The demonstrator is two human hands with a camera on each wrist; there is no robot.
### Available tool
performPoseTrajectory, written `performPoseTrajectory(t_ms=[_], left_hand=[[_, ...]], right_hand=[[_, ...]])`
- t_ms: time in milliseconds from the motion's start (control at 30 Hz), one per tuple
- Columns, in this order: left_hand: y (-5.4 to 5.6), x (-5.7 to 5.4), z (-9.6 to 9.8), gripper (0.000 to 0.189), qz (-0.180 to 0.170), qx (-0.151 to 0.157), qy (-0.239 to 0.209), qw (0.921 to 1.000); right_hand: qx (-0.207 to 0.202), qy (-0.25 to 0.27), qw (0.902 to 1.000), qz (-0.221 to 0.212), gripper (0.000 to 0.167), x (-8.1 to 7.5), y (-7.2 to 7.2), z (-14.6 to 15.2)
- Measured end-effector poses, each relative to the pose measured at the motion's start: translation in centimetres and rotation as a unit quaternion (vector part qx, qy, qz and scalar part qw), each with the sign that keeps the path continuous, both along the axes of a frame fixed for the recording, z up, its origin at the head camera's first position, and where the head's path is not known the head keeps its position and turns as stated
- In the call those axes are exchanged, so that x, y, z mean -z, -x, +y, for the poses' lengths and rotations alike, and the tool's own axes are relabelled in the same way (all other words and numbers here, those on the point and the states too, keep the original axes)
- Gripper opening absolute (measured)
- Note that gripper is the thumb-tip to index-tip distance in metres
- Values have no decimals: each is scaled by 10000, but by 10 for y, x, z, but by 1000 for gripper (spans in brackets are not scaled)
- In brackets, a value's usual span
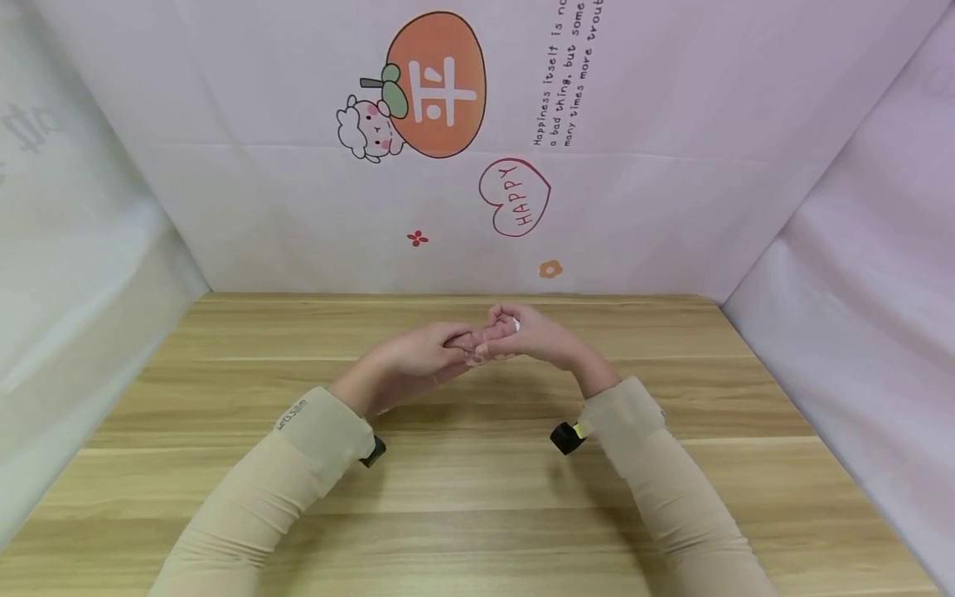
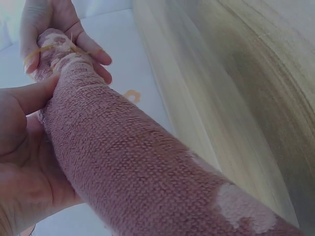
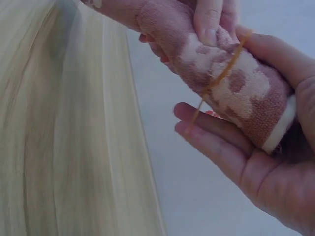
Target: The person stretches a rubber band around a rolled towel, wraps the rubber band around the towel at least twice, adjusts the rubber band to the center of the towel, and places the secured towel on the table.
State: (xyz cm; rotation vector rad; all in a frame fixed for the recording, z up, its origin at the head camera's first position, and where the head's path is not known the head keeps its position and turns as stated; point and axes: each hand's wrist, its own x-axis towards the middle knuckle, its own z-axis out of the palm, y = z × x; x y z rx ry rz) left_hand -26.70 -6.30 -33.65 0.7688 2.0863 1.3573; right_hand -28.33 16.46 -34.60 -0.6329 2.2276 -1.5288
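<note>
A long rolled towel (image 2: 123,147), dusty pink with pale patches, lies between the two hands, raised above the table. My left hand (image 1: 421,348) grips the roll partway along, its thumb pressed on top in the left wrist view. Around the far end is my right hand (image 3: 275,162), thumb on one side and fingers on the other. An orange rubber band (image 3: 226,71) crosses the towel there, stretched between the right thumb and fingertips. The towel's white edge shows near the right palm. From the head view, the hands hide most of the towel.
Below the hands is a wood-grain table (image 1: 477,514). A white printed cloth (image 1: 298,207) stands upright along its back edge, with more white cloth on both sides. Small black devices (image 1: 567,438) sit at the wrists, over beige sleeves (image 1: 246,506).
</note>
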Motion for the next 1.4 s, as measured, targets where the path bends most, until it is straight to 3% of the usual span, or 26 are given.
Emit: performPoseTrajectory(t_ms=[133, 200, 267, 367, 433, 500, 600, 800, 1000, 1200, 1300, 1400], left_hand=[[0, 0, 0, 29, 198, -10, 137, 9997], [0, 0, 0, 31, 56, 15, -5, 10000], [0, 0, -1, 30, 420, 27, 224, 9989], [2, 1, -3, 29, -16, 109, -111, 9999], [3, 0, -6, 27, 259, 97, 97, 9996], [4, -1, -9, 29, 262, 66, 136, 9995], [6, -4, -14, 30, 740, -39, 587, 9955], [10, -4, -15, 29, 522, -84, 420, 9977], [13, 0, -14, 30, 142, -450, 49, 9989], [15, 0, -15, 44, -108, -813, -123, 9966], [15, 0, -15, 46, -275, -972, -202, 9947], [15, 0, -14, 47, -425, -1086, -255, 9929]], right_hand=[[438, 77, 9986, 272, 28, 4, -2, -5], [523, 125, 9976, 438, 23, 5, -3, -6], [456, 201, 9970, 591, 17, 5, -4, -4], [227, 259, 9964, 771, 26, 2, -5, 0], [45, 318, 9962, 805, 34, 0, -5, 2], [-74, 421, 9961, 777, 39, -2, -5, 3], [-155, 576, 9953, 767, 45, -1, -5, 3], [113, 879, 9913, 975, 56, 7, -4, 0], [536, 1340, 9786, 1468, 67, 18, -3, -6], [803, 1771, 9680, 1588, 36, 24, -3, -12], [965, 1393, 9702, 1732, 27, 25, -6, -14], [1071, 624, 9678, 2192, 14, 26, -9, -16]])
